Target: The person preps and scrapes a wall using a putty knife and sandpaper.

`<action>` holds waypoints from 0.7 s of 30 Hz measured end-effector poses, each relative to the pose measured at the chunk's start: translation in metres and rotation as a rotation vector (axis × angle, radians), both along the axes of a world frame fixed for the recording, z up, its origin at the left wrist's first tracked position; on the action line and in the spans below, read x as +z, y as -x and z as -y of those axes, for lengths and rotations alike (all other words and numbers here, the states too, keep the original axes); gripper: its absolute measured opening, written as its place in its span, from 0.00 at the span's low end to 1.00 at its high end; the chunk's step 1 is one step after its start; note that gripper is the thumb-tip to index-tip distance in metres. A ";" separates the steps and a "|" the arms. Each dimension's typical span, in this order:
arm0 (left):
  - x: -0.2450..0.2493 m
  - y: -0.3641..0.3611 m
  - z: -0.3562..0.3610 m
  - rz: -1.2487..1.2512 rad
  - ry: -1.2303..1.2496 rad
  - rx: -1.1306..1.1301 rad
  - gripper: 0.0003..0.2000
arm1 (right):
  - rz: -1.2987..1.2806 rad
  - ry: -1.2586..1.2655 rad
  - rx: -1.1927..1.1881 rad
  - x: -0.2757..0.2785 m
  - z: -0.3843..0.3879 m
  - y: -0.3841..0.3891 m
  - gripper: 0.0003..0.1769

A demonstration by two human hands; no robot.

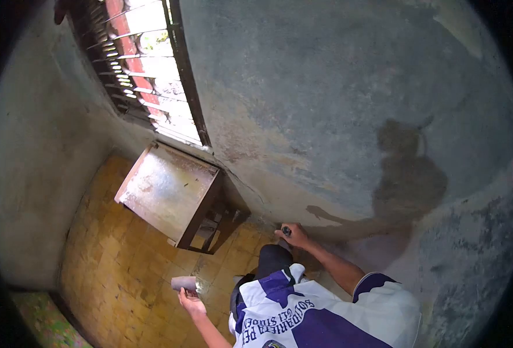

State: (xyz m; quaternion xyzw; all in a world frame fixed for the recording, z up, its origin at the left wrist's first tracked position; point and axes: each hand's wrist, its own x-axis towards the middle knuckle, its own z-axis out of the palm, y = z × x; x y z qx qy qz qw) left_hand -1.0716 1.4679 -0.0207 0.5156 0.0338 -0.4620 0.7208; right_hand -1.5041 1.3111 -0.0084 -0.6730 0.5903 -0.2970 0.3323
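My left hand (pixel 192 303) is curled under a short greyish-pink roll (pixel 183 283), perhaps of rough paper, held above the tiled floor. The roll lies sideways across the fingers. My right hand (pixel 296 234) is closed around a dark-handled tool (pixel 286 231), close to the foot of the wall. Only the round black end of its handle shows clearly, and the rest is mostly hidden by the hand. A small wooden table (pixel 169 181) with a worn, pale top stands ahead of both hands, touching neither.
A grey, patchy wall (pixel 326 104) rises ahead and to the right, carrying my shadow. A barred window (pixel 146 64) is above the table. Yellow tiles (pixel 111 255) cover the floor. A flowered cloth surface (pixel 44 322) lies at the lower left.
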 end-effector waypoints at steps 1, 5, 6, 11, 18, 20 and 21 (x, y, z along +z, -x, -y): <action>-0.002 0.002 -0.006 0.007 -0.005 0.015 0.18 | -0.024 0.095 0.028 0.007 0.012 -0.003 0.17; -0.009 0.021 -0.035 0.068 -0.031 0.087 0.19 | -0.101 0.352 0.200 0.027 0.061 -0.017 0.18; -0.009 0.029 -0.040 0.087 -0.038 0.136 0.18 | -0.112 0.386 0.258 0.032 0.073 -0.018 0.19; 0.003 0.090 -0.062 0.096 -0.082 0.299 0.24 | -0.107 0.584 0.703 0.054 0.113 -0.003 0.15; -0.007 0.182 -0.082 0.096 -0.081 0.367 0.17 | 0.011 0.735 0.968 0.005 0.119 0.019 0.08; 0.009 0.209 -0.082 0.098 -0.056 0.381 0.17 | 0.018 0.754 0.955 -0.002 0.125 0.022 0.06; 0.014 0.220 -0.084 0.104 -0.043 0.384 0.17 | 0.043 0.737 0.892 -0.015 0.140 0.033 0.05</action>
